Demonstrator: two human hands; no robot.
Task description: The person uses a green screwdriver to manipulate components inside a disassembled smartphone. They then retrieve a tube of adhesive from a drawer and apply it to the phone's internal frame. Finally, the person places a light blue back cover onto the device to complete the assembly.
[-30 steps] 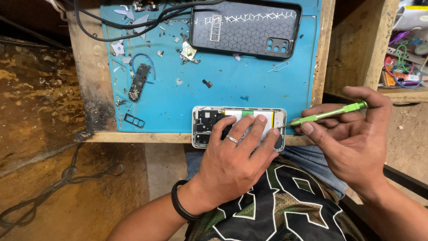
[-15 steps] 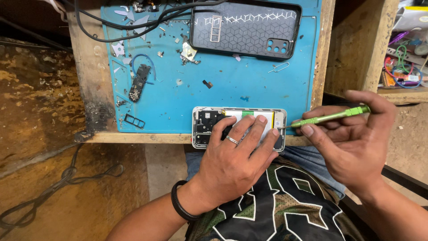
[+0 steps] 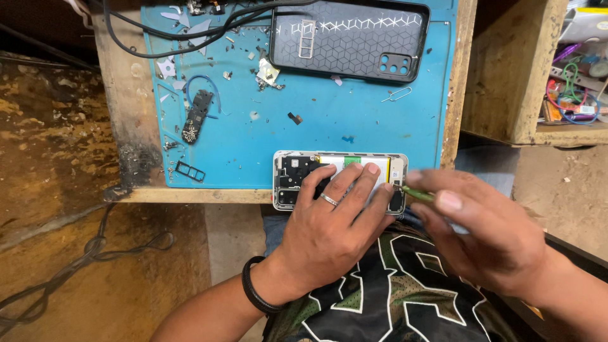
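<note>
Opened smartphone (image 3: pixel 297 174): back removed, circuit board and battery exposed, lying lengthwise at the near edge of the blue repair mat (image 3: pixel 354 120) on the wooden bench (image 3: pixel 123 133).
Left hand (image 3: pixel 332 231): fingers spread flat over the phone, apparently pinning it steady.
Right hand (image 3: pixel 491 237): pinched around a thin green tool (image 3: pixel 417 194), tip at the phone's right end.
Black phone case (image 3: pixel 348 38): far edge of mat, well apart.
Loose parts: SIM tray (image 3: pixel 190 171), small speaker module (image 3: pixel 196 117), screws scattered.
</note>
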